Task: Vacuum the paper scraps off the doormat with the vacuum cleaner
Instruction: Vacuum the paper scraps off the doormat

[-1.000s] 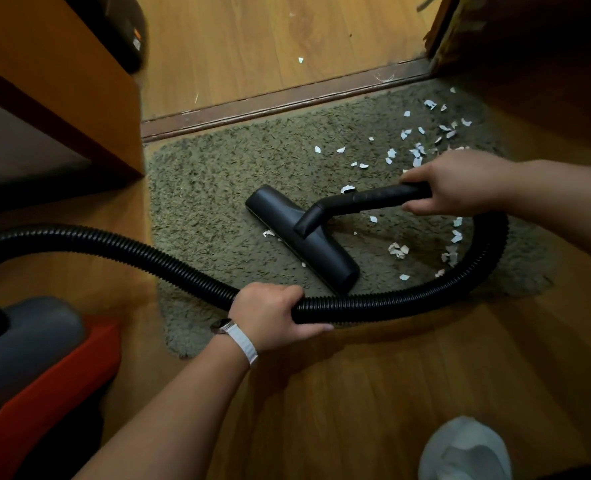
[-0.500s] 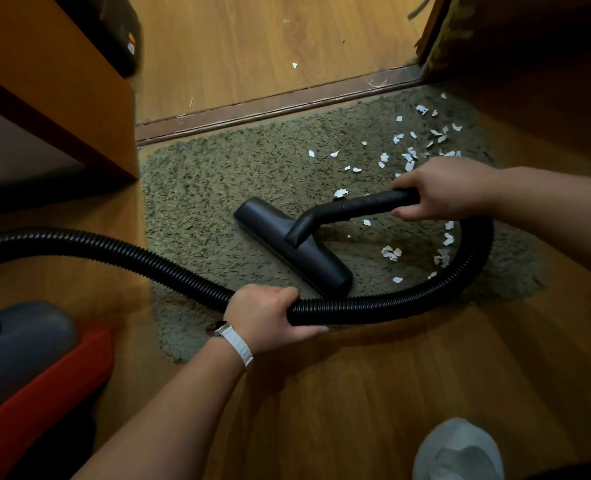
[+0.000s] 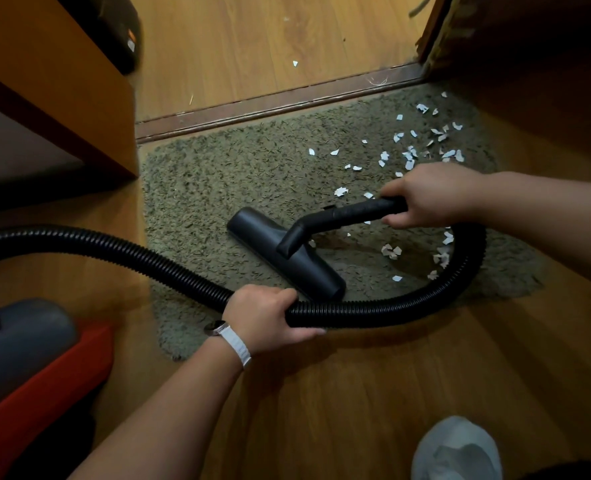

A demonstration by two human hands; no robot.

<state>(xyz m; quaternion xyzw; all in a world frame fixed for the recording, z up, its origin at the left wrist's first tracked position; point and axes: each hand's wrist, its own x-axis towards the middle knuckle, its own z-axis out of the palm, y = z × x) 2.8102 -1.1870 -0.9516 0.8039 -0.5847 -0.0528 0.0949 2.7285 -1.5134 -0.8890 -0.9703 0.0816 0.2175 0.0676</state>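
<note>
Left hand (image 3: 263, 315) gripping hose (image 3: 373, 311), right hand (image 3: 429, 195) gripping wand (image 3: 353, 213), nozzle (image 3: 283, 252) on doormat (image 3: 211, 188) beside paper scraps (image 3: 408, 157)

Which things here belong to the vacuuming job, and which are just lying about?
Job: doormat, paper scraps, nozzle, wand held by right hand, hose held by left hand, vacuum body.
Lying about: cabinet, door threshold, white object at bottom edge.

Dim warm light, dark corners, wide-angle bending
</note>
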